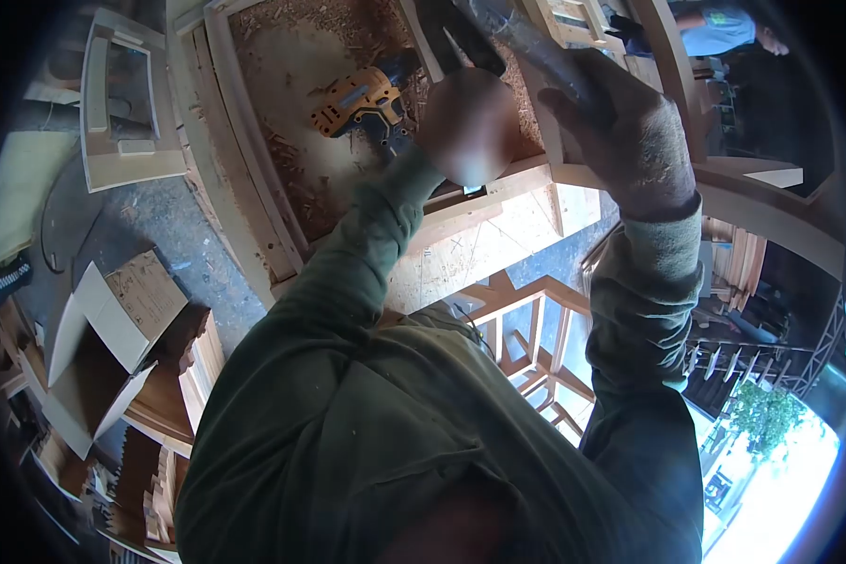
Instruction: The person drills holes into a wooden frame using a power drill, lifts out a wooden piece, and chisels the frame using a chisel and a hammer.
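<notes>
My right hand (634,136) is closed around a long blue-grey bar-like tool (550,52), which slants up to the left and leaves the top edge. Its far end is out of sight. My left hand (470,127) reaches over the wooden frame, but a blurred patch covers most of it. Dark forked shapes (461,42) show just above the patch; what they are is unclear. Left of that hand, a yellow and black cordless power tool (357,99) lies among wood shavings on a panel (296,122) inside the frame (254,150).
An opened cardboard box (113,320) stands at the lower left, near stacked wood pieces (155,489). A small wooden frame (132,103) is at the upper left. Slatted woodwork (545,348) stands below the bench. Another person (719,33) is at the upper right.
</notes>
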A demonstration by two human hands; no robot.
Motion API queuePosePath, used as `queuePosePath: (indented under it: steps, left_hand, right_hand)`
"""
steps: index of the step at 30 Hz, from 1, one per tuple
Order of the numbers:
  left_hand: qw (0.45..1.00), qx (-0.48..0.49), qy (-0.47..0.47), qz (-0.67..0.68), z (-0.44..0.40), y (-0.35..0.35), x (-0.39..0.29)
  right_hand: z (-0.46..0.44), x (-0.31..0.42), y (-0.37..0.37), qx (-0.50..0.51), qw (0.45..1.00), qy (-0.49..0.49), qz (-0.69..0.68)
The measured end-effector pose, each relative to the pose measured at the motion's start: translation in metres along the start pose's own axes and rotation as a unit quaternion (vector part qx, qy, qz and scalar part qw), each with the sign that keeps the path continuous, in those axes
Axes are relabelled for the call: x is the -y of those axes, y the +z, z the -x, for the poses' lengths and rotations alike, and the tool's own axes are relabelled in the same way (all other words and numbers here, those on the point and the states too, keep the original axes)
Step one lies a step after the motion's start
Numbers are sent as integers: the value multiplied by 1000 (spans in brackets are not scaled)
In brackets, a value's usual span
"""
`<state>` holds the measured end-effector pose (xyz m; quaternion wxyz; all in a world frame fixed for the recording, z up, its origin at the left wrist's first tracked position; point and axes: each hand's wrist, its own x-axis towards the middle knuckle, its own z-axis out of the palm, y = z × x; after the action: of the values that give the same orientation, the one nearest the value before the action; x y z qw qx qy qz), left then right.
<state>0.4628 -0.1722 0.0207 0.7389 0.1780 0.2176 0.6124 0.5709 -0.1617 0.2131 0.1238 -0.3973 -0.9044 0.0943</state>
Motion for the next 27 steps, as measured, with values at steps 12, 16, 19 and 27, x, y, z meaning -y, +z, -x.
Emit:
queuePosePath:
  steps: [12, 16, 19, 27]
  left_hand:
    - [999, -7, -52, 12, 0, -3, 4]
    - [997, 23, -57, 36, -6, -8, 5]
    - [993, 87, -76, 35, -7, -14, 6]
    - [937, 204, -45, 280, 3, -31, -20]
  right_hand:
    - [-18, -43, 19, 138, 983, -66, 103]
    - [-25, -30, 19, 95, 989, 11, 113]
    - [1, -24, 33, 90, 981, -19, 170]
    - [-14, -32, 9, 122, 992, 2, 28]
